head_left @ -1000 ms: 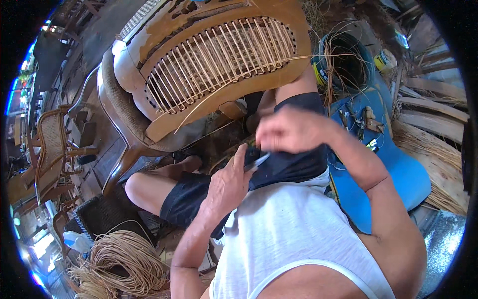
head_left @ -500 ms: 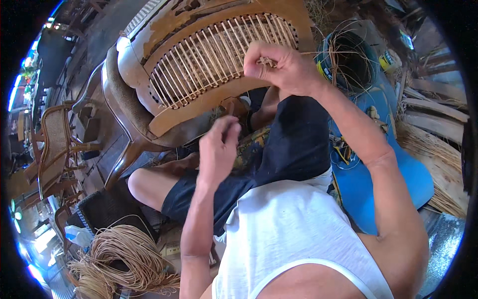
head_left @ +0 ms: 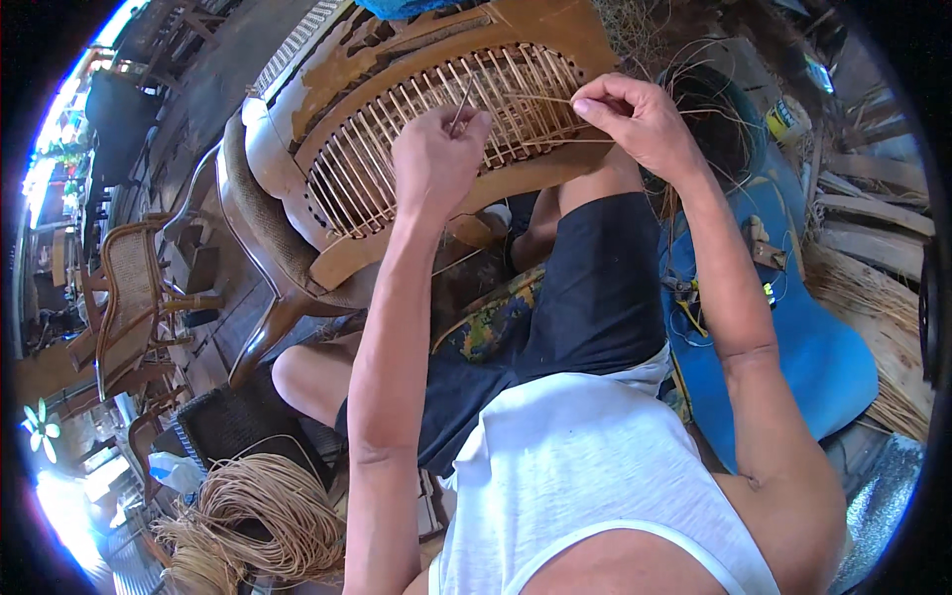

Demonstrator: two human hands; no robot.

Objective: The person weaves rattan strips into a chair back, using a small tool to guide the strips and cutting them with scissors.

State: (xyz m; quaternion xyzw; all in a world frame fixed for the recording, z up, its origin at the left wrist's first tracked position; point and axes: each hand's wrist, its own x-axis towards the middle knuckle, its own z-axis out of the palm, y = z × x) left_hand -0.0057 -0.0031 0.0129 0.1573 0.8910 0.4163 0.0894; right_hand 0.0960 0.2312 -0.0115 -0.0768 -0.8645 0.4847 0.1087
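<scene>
Before me lies a wooden chair frame [head_left: 332, 260] whose oval opening is strung with pale rattan strands [head_left: 397, 159] running across it. My left hand [head_left: 436, 164] is over the middle of the strands, closed around a thin pointed tool [head_left: 463, 102] that sticks up from its fingers; its handle is hidden in the fist. At the opening's right end, my right hand [head_left: 640, 124] pinches a loose rattan strand [head_left: 543, 97] between thumb and forefinger. That strand stretches left toward the woven part. Below it, another strand runs past the frame's edge.
A coil of rattan [head_left: 268, 511] lies at the lower left, near a cane-backed chair [head_left: 129, 283]. To the right are a dark bucket [head_left: 729, 124] with loose strands, a blue chair-shaped seat [head_left: 803, 367] holding small tools, and wood pieces [head_left: 873, 253].
My left hand has moved up over the strands, with the pointed tool now showing. My right hand has shifted right and slightly turned, drawing a strand out. The view has tilted slightly.
</scene>
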